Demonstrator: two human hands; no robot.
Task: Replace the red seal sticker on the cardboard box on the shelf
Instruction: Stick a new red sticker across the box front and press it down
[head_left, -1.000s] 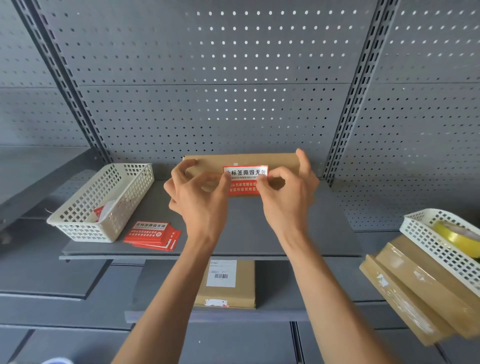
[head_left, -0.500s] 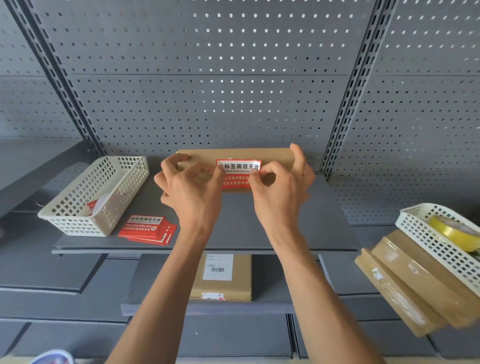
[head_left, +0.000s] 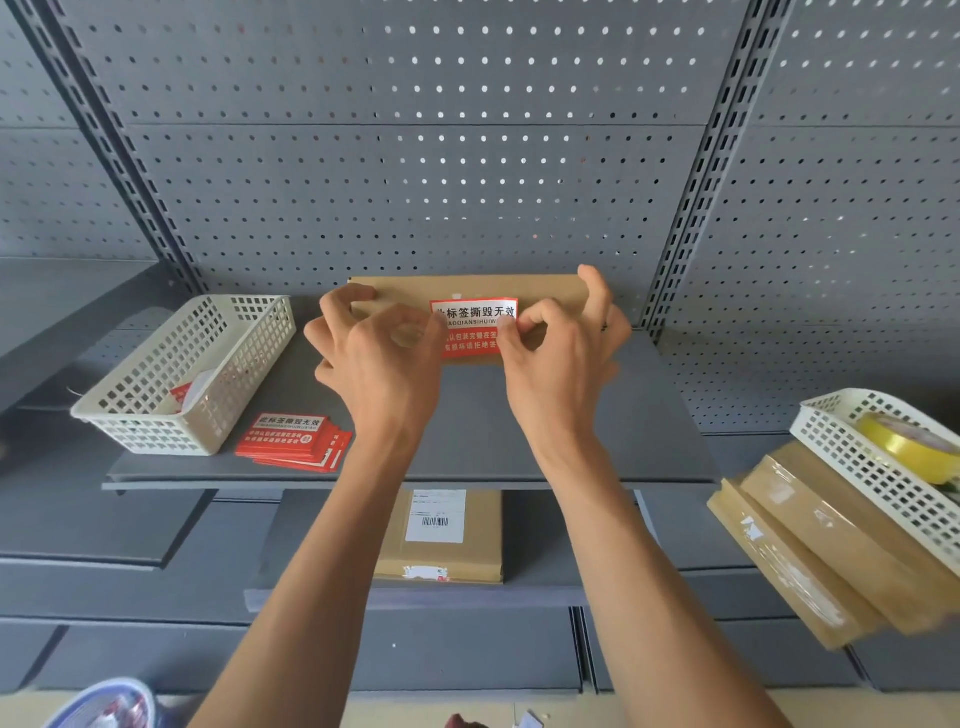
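Observation:
A flat cardboard box (head_left: 467, 288) lies at the back of the grey shelf (head_left: 467, 441). A red and white seal sticker (head_left: 470, 327) sits over its front edge, its white top strip on the box's top. My left hand (head_left: 379, 364) pinches the sticker's left end between thumb and forefinger, with the other fingers curled on the box's left part. My right hand (head_left: 561, 364) pinches the sticker's right end, one finger raised against the box's right edge. Both hands hide the sticker's ends.
A stack of spare red stickers (head_left: 293, 441) lies left of my left arm, beside a white basket (head_left: 156, 415) with scraps. On the right, a second white basket (head_left: 857, 457) with yellow tape (head_left: 904, 441) rests on wrapped boxes (head_left: 810, 540). Another labelled box (head_left: 441, 535) lies on the lower shelf.
Both hands stay pinched on the sticker's ends at the box's front. The view has tilted slightly, so the shelf appears a little higher.

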